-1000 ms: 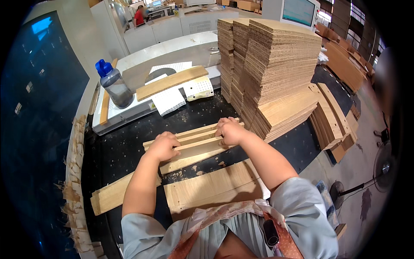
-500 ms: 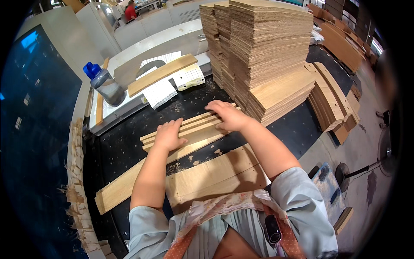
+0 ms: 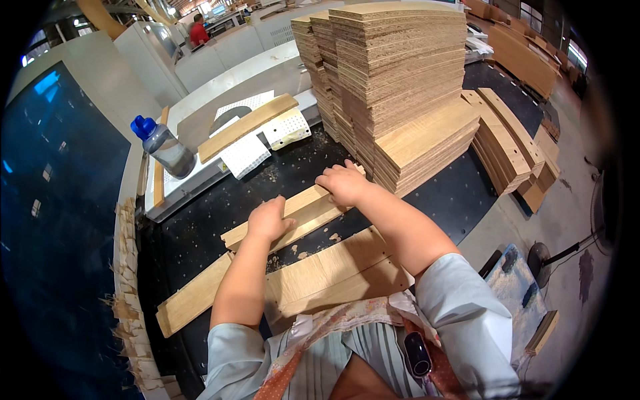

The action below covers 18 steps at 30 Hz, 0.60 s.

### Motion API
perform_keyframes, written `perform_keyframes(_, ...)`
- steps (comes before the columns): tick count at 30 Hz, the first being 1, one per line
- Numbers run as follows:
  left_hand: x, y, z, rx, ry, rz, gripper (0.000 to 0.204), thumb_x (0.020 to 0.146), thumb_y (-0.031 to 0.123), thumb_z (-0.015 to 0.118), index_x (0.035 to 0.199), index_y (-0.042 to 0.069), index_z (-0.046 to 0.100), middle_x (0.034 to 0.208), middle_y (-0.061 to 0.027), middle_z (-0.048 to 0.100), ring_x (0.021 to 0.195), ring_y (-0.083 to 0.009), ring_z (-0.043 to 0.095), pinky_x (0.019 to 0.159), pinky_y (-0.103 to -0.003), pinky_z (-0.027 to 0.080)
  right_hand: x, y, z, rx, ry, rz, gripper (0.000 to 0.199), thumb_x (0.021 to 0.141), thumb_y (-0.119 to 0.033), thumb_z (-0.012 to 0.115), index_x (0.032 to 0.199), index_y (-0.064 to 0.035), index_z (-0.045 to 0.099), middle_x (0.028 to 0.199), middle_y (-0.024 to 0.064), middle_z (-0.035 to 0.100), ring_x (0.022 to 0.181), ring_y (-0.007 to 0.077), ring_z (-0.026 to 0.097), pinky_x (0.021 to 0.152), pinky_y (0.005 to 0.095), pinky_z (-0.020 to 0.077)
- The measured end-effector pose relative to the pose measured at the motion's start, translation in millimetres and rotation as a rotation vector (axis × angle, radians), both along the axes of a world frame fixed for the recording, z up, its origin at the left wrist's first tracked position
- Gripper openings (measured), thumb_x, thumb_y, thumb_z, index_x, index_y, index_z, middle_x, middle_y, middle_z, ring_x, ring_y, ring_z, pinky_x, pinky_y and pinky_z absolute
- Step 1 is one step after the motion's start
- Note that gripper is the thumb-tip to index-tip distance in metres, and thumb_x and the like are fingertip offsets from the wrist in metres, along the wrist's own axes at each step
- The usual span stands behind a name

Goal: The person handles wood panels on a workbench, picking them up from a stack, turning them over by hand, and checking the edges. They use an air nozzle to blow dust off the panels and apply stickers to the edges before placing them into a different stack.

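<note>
From the head view I see both hands down on a short stack of wooden strips [image 3: 300,212] that lies slanted across the dark tabletop [image 3: 200,220], about in the middle of it. The left hand [image 3: 268,219] sits on the near left part of the stack, fingers curled over the top strip and thumb toward me; its grip is closed on the strips. The right hand [image 3: 343,183] clamps the far right end of the same stack, knuckles up, fingers wrapped over the edge, so that grip is grasping the strips too. The right end of the stack lies just beside a low pile of boards [image 3: 427,143], and I cannot tell whether the two touch.

Behind that pile rises a tall stack of chipboard panels [image 3: 393,60], well above the hands. Nearer to me, a wide wooden board [image 3: 333,270] lies flat under my forearms, and a long plank [image 3: 193,300] runs out from beneath it toward the lower left. Sawdust and chips speckle the tabletop between the pieces.

To the far left, a grey bottle with a blue cap [image 3: 163,143] stands upright on a pale raised surface, with another plank [image 3: 247,125] and perforated white sheets [image 3: 267,137] just beside it. On the right, curved wooden pieces [image 3: 507,143] are piled by the tabletop's edge. A person in a red top [image 3: 198,30] stands far off at the back.
</note>
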State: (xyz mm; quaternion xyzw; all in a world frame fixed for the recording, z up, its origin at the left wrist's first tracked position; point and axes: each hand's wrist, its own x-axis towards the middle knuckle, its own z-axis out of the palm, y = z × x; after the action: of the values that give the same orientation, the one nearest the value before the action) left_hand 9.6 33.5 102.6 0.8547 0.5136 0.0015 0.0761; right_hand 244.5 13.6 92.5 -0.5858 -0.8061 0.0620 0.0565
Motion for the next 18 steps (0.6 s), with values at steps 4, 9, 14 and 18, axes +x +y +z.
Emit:
perform_keyframes(4,-2.6,-9.5,15.8,0.119,-0.152,0.022,0.043,0.072,0.032,0.075,0.101,0.006,0.057,0.101,-0.0137,0.064,0.098,-0.032,0.06,0.083,-0.042,0.049,4.2,-9.8,23.7,0.26,0.045,0.068,0.035,0.078,-0.014,0.061,0.113,-0.015,0.061,0.113,0.0071,0.057,0.12,0.0262,0.047,0.107,0.0638,0.0239)
perform_keyframes(9,-24.3,-7.9,48.8,0.17,-0.88,0.081,0.039,0.072,0.009,0.077,0.105,0.003,0.059,0.095,-0.0108,0.066,0.09,-0.0189,0.063,0.081,-0.03,0.049,-10.0,-35.7,90.4,0.975,0.583,-0.056,0.055,0.08,-0.019,0.068,0.129,-0.0071,0.047,0.126,0.0155,0.049,0.125,0.0332,0.042,0.108,0.0512,0.0278)
perform_keyframes(14,-13.5,-12.7,26.6,0.0,-1.463,-0.111,0.053,0.081,0.007,0.072,0.126,0.001,0.045,0.118,-0.008,0.058,0.106,-0.0185,0.057,0.093,-0.032,0.045,-46.5,-15.2,29.8,0.517,1.372,-0.031,0.072,0.089,-0.033,0.064,0.141,0.0034,0.029,0.138,0.0251,0.039,0.131,0.0346,0.038,0.109,0.0404,0.0301)
perform_keyframes(18,-4.9,-18.6,-16.1,0.103,-1.506,-0.09,0.067,0.085,0.016,0.071,0.138,0.0,0.034,0.133,-0.0124,0.047,0.12,-0.0216,0.047,0.102,-0.036,0.037,-86.7,-6.8,-32.2,0.186,1.459,0.151,0.078,0.093,-0.049,0.052,0.144,0.0038,0.023,0.144,0.0263,0.032,0.135,0.0348,0.032,0.111,0.0408,0.0257)
